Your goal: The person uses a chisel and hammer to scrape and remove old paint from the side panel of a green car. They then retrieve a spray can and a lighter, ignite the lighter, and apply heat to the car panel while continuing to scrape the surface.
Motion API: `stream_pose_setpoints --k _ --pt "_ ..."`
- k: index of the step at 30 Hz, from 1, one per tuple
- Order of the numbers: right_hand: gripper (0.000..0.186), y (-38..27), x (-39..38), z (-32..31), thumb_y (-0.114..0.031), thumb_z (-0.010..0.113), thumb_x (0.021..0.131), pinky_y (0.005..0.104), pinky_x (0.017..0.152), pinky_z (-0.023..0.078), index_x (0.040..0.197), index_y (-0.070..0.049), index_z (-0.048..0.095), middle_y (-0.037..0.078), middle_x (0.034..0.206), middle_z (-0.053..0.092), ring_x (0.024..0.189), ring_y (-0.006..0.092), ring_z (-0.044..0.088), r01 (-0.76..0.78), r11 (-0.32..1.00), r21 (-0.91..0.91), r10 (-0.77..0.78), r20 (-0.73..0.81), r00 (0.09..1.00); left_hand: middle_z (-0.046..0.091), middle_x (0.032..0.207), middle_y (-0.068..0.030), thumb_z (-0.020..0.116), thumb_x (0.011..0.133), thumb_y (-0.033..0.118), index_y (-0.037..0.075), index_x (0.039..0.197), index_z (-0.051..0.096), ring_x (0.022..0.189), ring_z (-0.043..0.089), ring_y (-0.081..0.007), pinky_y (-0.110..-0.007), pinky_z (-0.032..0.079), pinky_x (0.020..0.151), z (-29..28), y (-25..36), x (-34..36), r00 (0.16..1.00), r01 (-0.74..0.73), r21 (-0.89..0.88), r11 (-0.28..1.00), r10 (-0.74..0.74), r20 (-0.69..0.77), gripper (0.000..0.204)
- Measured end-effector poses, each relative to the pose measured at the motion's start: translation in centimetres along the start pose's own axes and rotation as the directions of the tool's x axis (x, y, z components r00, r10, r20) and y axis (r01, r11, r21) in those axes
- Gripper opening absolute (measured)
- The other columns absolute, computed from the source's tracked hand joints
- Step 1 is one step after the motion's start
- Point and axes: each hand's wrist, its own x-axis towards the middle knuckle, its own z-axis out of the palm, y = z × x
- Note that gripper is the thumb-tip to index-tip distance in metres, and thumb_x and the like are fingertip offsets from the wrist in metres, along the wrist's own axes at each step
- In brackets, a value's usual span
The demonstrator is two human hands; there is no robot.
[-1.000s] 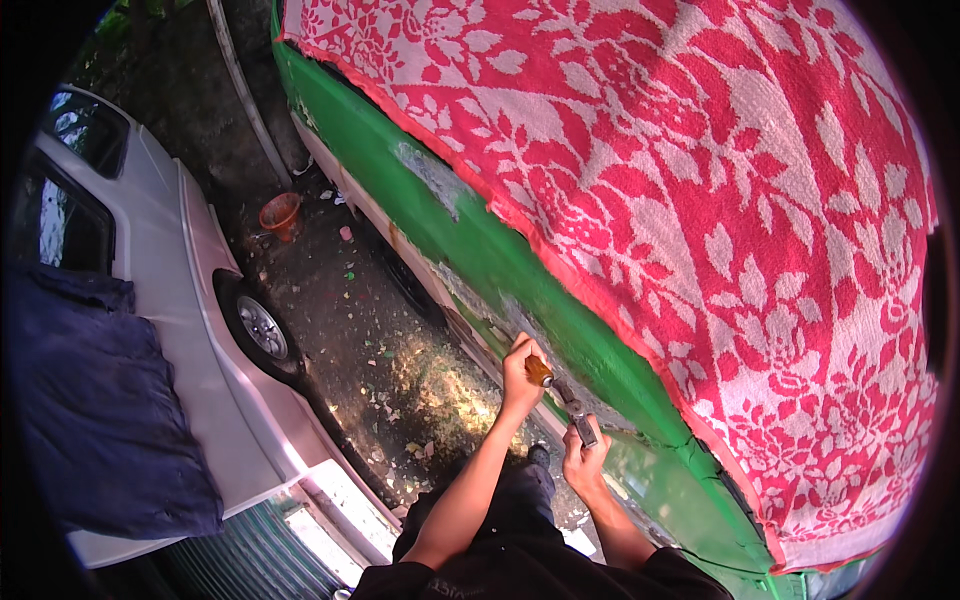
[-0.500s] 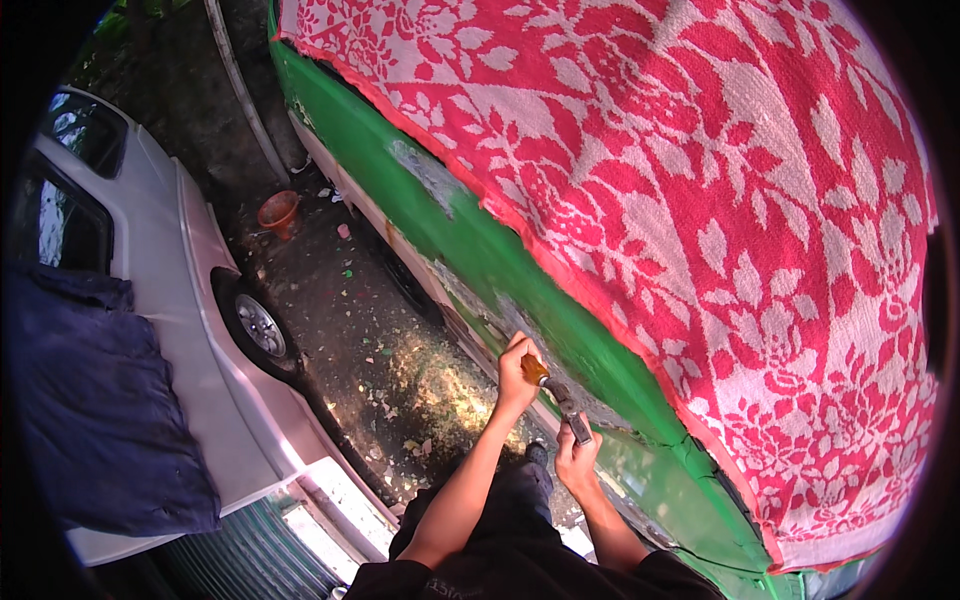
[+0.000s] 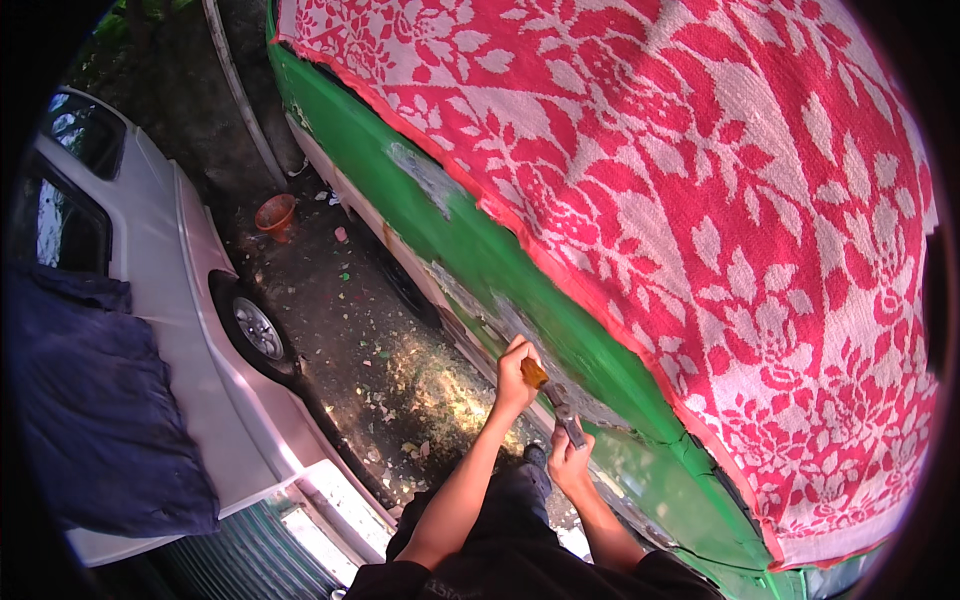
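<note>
Head view, what moved: right hand [image 3: 570, 460] and the metal piece [image 3: 571, 428] had edged a bit left since a second earlier; left hand [image 3: 514, 376] barely budged
Left hand: wrapped around an amber handle [image 3: 534, 374], pretty snug
Right hand: fingers curled round the near end of the metal piece, no idea how hard
Amber handle + metal piece: out in front of the body, by the scuffed green panel [image 3: 580, 335], near the patterned cloth [image 3: 700, 250]; couldn't tell if they were one tool or two, or touching the panel
Feel: probably stiff, hefty at the metal end, hardly fragile; handle maybe slippery if sweaty
Best hold: full fist on the amber part, imo
</note>
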Motion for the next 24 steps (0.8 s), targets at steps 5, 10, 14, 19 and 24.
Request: stream_pose_setpoints --k 5,10,14,19,24 --pt "0.028 1.5 -1.4 -0.2 -0.019 0.050 0.100 0.0297 0.047 0.033 0.078 -0.001 0.049 0.001 0.059 0.047 0.050 0.0124 0.045 0.052 0.949 0.310 -0.025 -0.091 0.996 0.039 0.079 -0.0038 0.061 0.070 -0.013 0.003 0.075 0.043 0.068 0.043 -0.0126 -0.026 0.036 0.062 0.2 1.2 0.4 1.000 -0.015 0.009 1.000 0.015 0.004 0.024" --pt "0.046 -0.3 0.2 0.0 -0.047 0.045 0.104 0.0276 0.047 0.026 0.092 -0.003 0.050 -0.001 0.066 0.038 0.053 0.0086 0.034 -0.021 0.999 -0.047 0.024 0.051 0.998 0.037 0.084 -0.0007 0.059 0.075 -0.016 0.005 0.076 0.038 0.073 0.043 -0.0088 -0.022 0.042 0.066 -0.3 1.8 0.4 1.000 0.027 0.007 1.000 -0.027 -0.002 0.029" --pt "0.029 3.3 -1.7 -0.1 -0.020 0.048 0.102 0.0288 0.048 0.034 0.081 -0.001 0.055 0.001 0.061 0.047 0.051 0.0113 0.042 0.103 0.953 0.285 -0.071 -0.121 0.990 0.038 0.084 0.0000 0.058 0.077 -0.016 0.005 0.076 0.039 0.073 0.043 -0.0079 -0.022 0.041 0.064 0.0 1.8 0.8 1.000 -0.004 0.005 1.000 0.004 0.011 0.029" --pt "0.037 -0.1 0.6 0.1 -0.030 0.043 0.104 0.0273 0.049 0.034 0.083 -0.001 0.053 0.002 0.066 0.047 0.054 0.0102 0.041 -0.004 1.000 0.002 0.004 0.006 1.000 0.039 0.079 -0.0040 0.061 0.069 -0.014 0.002 0.075 0.042 0.069 0.043 -0.0129 -0.024 0.035 0.063 -0.4 0.6 0.2 0.998 0.060 -0.038 0.997 -0.060 -0.013 0.025" --pt "0.033 1.5 0.5 0.5 -0.025 0.052 0.100 0.0300 0.046 0.033 0.078 0.000 0.054 0.003 0.057 0.046 0.048 0.0127 0.044 0.046 0.994 0.097 -0.039 -0.075 0.996 0.040 0.079 -0.0042 0.060 0.069 -0.014 0.002 0.074 0.042 0.068 0.043 -0.0128 -0.025 0.035 0.063 0.1 1.3 0.6 1.000 0.014 -0.024 1.000 -0.014 -0.007 0.025"
